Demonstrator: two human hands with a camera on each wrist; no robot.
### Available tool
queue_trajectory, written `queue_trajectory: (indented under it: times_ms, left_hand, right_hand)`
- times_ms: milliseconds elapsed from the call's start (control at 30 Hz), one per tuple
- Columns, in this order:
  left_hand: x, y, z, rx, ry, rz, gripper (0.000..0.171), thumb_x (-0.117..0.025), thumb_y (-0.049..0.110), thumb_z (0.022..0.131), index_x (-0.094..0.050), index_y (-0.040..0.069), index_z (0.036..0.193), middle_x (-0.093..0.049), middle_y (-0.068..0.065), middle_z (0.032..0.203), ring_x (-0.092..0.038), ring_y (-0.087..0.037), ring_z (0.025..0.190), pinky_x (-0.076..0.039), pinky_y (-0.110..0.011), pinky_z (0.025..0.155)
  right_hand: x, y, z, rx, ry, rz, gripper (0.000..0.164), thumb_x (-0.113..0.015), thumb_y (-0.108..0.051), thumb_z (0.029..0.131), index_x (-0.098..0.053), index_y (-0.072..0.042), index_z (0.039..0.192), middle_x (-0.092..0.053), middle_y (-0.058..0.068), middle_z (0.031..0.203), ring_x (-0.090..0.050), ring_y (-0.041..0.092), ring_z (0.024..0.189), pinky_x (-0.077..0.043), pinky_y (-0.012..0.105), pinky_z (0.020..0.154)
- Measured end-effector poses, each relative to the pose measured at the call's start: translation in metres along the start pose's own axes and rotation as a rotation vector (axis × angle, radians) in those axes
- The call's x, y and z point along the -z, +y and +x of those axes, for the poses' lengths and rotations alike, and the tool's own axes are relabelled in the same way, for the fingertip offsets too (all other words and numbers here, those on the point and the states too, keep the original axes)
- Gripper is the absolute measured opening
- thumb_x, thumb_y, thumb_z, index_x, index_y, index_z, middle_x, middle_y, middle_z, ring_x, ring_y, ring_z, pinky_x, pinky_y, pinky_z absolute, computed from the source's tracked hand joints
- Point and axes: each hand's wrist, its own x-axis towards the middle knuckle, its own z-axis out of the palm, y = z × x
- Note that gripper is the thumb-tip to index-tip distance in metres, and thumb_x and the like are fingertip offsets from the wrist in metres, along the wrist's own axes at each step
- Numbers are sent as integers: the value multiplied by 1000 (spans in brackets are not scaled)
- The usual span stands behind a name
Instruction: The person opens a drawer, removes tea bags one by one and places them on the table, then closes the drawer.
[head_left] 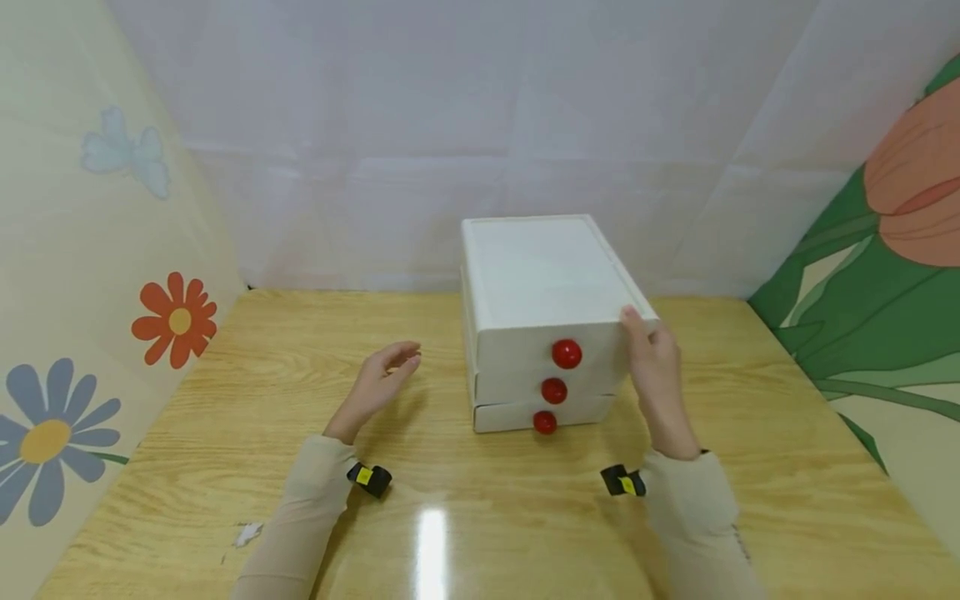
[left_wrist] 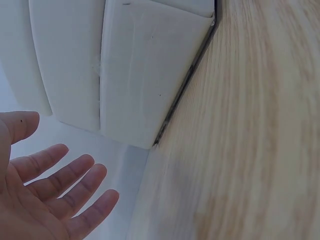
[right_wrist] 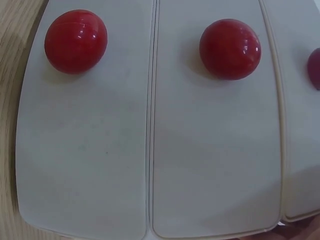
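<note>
The right hand (head_left: 657, 371) is gripping the three-drawer cabinet (head_left: 543, 304) by its corner, ideally firmly; the left hand (head_left: 377, 383) is hovering empty, loosely spread.

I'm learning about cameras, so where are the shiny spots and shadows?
Head view: a white glare streak on the wooden table, a soft shadow near the left hand; right wrist view: glints on the red knobs; left wrist view: the white drawer unit looks greyish.

My head cam looks down at the drawers (head_left: 536, 308); left wrist's close beside, right's facing knobs (right_wrist: 230, 49) head sees too.
</note>
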Motion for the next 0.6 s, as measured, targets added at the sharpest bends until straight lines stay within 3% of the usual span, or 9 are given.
queue_trajectory:
  times_ms: [300, 433, 533, 600]
  left_hand:
    - [-6, 6, 2, 2, 9, 25, 39, -48, 18, 95, -49, -7, 125, -55, -22, 119, -52, -29, 105, -45, -45, 88]
    - [-6, 9, 2, 3, 21, 33, 37, -48, 15, 95, -50, -8, 124, -55, -23, 118, -52, -31, 105, -44, -46, 88]
    - [-4, 27, -2, 9, 12, 50, 36, -46, 10, 95, -48, -11, 123, -53, -26, 119, -52, -33, 105, -44, -47, 88]
    - [-3, 39, -5, 18, 2, 62, 35, -44, 8, 95, -47, -13, 123, -52, -29, 119, -51, -35, 105, -44, -47, 88]
  right_hand:
    - [-8, -3, -5, 7, 5, -42, 59, -43, -45, 92, -48, 3, 125, -52, 20, 107, -45, 23, 90, -39, 35, 74]
    - [-14, -7, -7, -4, -9, -47, 62, -44, -48, 91, -46, 2, 127, -51, 20, 108, -45, 23, 91, -39, 35, 73]
    - [-17, -8, -7, -13, -27, -55, 64, -44, -50, 90, -45, 2, 129, -51, 20, 109, -45, 24, 92, -40, 35, 74]
    - [-20, -8, -6, -9, -21, -73, 61, -44, -51, 90, -51, 2, 119, -51, 17, 98, -45, 23, 86, -39, 34, 69]
